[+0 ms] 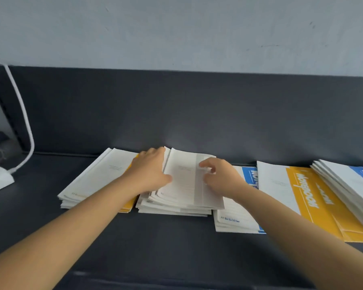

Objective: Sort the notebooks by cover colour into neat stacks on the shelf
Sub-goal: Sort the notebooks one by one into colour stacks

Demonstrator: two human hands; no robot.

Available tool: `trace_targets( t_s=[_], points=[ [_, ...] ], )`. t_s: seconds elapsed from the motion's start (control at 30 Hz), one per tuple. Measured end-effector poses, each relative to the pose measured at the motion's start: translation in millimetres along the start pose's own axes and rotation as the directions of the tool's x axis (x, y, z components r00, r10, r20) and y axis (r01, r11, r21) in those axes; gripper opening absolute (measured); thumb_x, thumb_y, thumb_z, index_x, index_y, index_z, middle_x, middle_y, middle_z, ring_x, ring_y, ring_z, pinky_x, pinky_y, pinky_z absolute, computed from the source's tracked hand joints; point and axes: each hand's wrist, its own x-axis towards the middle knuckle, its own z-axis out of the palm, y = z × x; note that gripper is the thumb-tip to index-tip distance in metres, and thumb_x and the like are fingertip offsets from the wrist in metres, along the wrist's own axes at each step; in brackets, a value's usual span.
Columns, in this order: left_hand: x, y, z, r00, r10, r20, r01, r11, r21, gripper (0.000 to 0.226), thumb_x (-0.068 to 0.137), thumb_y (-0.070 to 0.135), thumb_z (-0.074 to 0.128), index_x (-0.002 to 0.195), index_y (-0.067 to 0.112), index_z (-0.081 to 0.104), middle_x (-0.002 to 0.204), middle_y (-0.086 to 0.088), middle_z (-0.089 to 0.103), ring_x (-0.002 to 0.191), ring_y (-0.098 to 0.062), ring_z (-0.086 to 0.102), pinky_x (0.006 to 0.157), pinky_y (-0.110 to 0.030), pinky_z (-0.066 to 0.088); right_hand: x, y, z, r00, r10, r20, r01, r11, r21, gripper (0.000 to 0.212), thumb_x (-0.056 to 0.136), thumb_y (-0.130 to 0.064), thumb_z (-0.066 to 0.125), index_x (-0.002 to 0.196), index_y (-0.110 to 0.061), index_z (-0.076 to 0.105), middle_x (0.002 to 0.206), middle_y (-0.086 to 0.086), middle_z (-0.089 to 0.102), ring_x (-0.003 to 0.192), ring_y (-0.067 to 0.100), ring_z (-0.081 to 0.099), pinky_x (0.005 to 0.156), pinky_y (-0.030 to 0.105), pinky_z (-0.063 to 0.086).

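- Work area: a dark shelf [155,237] against a dark back panel, with five groups of notebooks laid flat in a row.
- Left hand [151,172]: fingers wrap over the far left edge of the grey-banded notebooks [182,181] and the thumb lies on the top cover. The fingers are clamped on that bundle, probably to hold its spine side steady.
- Right hand [218,176]: fingers are bent and lie on the grey band at the bundle's right side. Whether they pinch the cover or only press it cannot be told.
- Location of bundle: on top of the middle stack [172,211], slightly bowed and askew to the layers below. Judgement: it is being squared to the stack.
- Left stack [96,178]: white faces up, yellow edge showing; touches the middle stack.
- Blue stack [235,218]: just right of the middle stack, partly under the right wrist.
- Yellow stack [306,197] and far blue stack [348,185]: fanned and overlapping, so they likely need tidying.
- White cable [23,114]: far left, well apart.
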Motion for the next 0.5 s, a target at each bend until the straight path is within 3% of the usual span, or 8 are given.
trace_targets(
  t_s=[0.1,0.23,0.37,0.43,0.5],
  points=[
    [1.2,-1.0,-1.1,0.999,0.047,-0.012,-0.046,0.997,0.059,0.057,0.089,0.034,0.06,0.137,0.013,0.038,0.141,-0.005,0.043,0.128,-0.029,0.04,0.098,-0.036,0.036,-1.2,-8.8,1.1,0.999,-0.027,0.027,0.025,0.999,0.045,0.043,0.093,-0.002,0.04,0.129,-0.022,0.055,0.132,-0.008,0.052,0.116,0.012,0.05,0.086,0.02,0.037],
    [2.5,18.0,-0.5,0.985,0.138,-0.101,-0.127,0.986,0.106,0.044,0.095,0.046,0.049,0.124,0.014,0.043,0.129,-0.005,0.053,0.119,-0.029,0.048,0.093,-0.037,0.04,-7.5,-2.2,-15.2,0.997,-0.004,-0.071,0.008,0.998,0.063,0.036,0.096,-0.006,0.043,0.123,-0.022,0.059,0.131,-0.006,0.054,0.12,0.013,0.05,0.083,0.023,0.041],
    [5.0,54.3,10.2,0.968,0.227,-0.107,-0.218,0.972,0.089,0.055,0.095,0.053,0.046,0.132,0.012,0.042,0.137,-0.006,0.051,0.125,-0.029,0.047,0.099,-0.039,0.039,-23.9,24.2,-46.3,0.993,0.041,-0.11,-0.059,0.984,-0.169,0.034,0.095,-0.024,0.053,0.128,-0.021,0.055,0.131,-0.005,0.057,0.112,0.015,0.056,0.085,0.021,0.038],
    [6.7,77.4,18.4,0.963,0.26,-0.076,-0.256,0.965,0.065,0.052,0.094,0.053,0.046,0.128,0.013,0.043,0.134,-0.005,0.052,0.122,-0.028,0.048,0.093,-0.037,0.038,-34.9,39.5,-64.8,0.984,0.123,-0.133,-0.155,0.949,-0.274,0.039,0.094,-0.032,0.054,0.131,-0.02,0.052,0.128,0.0,0.058,0.096,0.017,0.056,0.08,0.024,0.041],
    [7.1,102.5,26.8,0.957,0.289,-0.023,-0.287,0.956,0.055,0.05,0.094,0.054,0.047,0.124,0.014,0.044,0.131,-0.004,0.053,0.119,-0.027,0.049,0.086,-0.036,0.036,-45.4,57.0,-83.5,0.969,0.199,-0.149,-0.241,0.901,-0.361,0.043,0.095,-0.035,0.052,0.134,-0.018,0.048,0.129,0.004,0.057,0.101,0.02,0.056,0.079,0.027,0.042]
  ],
)
